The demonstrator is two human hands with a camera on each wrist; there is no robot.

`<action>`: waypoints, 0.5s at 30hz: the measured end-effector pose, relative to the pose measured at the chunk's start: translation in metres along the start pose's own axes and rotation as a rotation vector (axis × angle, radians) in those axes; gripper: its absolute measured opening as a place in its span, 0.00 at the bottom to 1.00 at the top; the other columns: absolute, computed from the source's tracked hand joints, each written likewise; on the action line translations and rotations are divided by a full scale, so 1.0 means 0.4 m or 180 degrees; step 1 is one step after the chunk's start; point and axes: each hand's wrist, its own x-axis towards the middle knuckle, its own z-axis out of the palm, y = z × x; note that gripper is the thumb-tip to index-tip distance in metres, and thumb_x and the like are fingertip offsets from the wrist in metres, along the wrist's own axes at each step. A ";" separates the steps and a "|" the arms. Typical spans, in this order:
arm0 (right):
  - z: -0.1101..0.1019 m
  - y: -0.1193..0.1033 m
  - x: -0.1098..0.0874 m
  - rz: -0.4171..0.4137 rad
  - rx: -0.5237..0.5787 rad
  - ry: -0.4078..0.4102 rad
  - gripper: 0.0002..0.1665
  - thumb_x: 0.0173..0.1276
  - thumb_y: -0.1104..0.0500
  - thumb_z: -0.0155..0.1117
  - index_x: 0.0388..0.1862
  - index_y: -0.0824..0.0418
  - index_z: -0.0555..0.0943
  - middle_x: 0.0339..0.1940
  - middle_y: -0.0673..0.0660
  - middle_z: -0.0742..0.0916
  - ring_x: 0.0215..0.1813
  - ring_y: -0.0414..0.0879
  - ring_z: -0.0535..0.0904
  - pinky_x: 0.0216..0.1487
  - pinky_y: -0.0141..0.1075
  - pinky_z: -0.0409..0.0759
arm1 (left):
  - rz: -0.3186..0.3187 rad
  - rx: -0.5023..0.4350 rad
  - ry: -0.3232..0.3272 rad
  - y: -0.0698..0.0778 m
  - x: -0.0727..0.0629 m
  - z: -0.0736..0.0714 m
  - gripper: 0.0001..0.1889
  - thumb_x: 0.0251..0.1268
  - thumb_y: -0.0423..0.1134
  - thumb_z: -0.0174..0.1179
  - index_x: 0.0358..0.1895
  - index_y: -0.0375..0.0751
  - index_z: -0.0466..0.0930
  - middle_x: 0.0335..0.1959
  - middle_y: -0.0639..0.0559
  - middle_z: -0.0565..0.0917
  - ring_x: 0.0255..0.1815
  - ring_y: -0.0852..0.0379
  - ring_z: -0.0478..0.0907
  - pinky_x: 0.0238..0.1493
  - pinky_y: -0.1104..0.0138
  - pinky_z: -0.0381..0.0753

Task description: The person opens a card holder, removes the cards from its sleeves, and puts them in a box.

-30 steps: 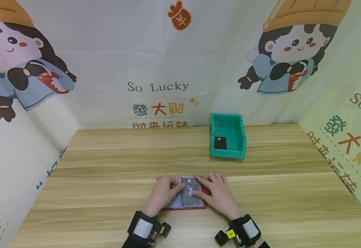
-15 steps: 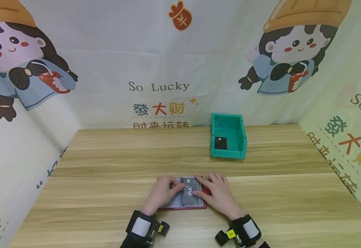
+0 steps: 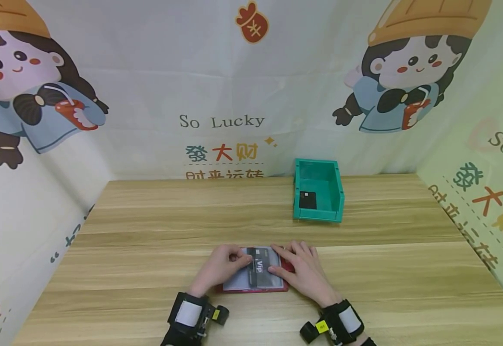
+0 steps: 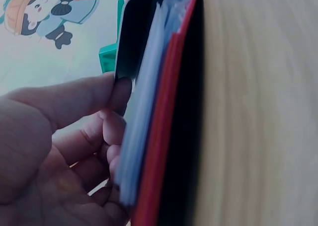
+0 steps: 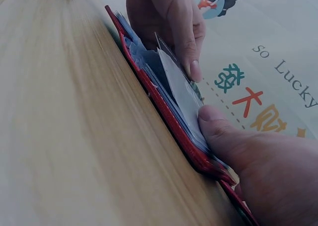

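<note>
In the head view we see the left hand [image 3: 221, 263] with its grip closed in a pinch on the left edge of a grey card [image 3: 258, 271] marked "Vip"; the card appears to lie partly inside a clear sleeve [image 3: 276, 260] of a red wallet [image 3: 287, 265], open at the near middle of the worktop [image 3: 147, 230]. The right hand [image 3: 305, 269] lies spread over the wallet's right side, its grip released, thumb and forefinger steadying the sleeve. We judge the step in hand to be sliding the card through the sleeve's left opening; the next move calls for a firm pinch and a level path, with the sleeve pressed down so it does not ride along. Farther off, to the right, stands a green bin [image 3: 339, 194] with a black card [image 3: 307, 200] at its near left corner. In the left wrist view we find thumb and finger clasping the card's edge, the card tilted up from a stack of clear pages. In the right wrist view we see the right thumb pressing the sleeve, which bows up around the card; what the other right fingers do, we cannot tell there.
</note>
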 end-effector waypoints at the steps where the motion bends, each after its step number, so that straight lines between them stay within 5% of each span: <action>1: 0.000 0.000 0.000 -0.0003 0.0000 0.0000 0.32 0.70 0.43 0.72 0.70 0.52 0.83 0.41 0.48 0.76 0.45 0.45 0.66 0.51 0.42 0.58 | 0.0003 -0.0010 -0.0015 -0.003 0.000 -0.002 0.10 0.73 0.38 0.66 0.33 0.37 0.87 0.29 0.54 0.79 0.30 0.60 0.71 0.32 0.71 0.66; 15: -0.002 -0.001 -0.001 0.0014 -0.0018 -0.0017 0.32 0.70 0.43 0.72 0.69 0.52 0.83 0.40 0.48 0.75 0.45 0.45 0.65 0.50 0.42 0.57 | 0.0139 -0.0251 -0.0161 -0.044 0.002 -0.027 0.11 0.74 0.40 0.66 0.34 0.37 0.87 0.32 0.52 0.82 0.31 0.60 0.71 0.33 0.71 0.67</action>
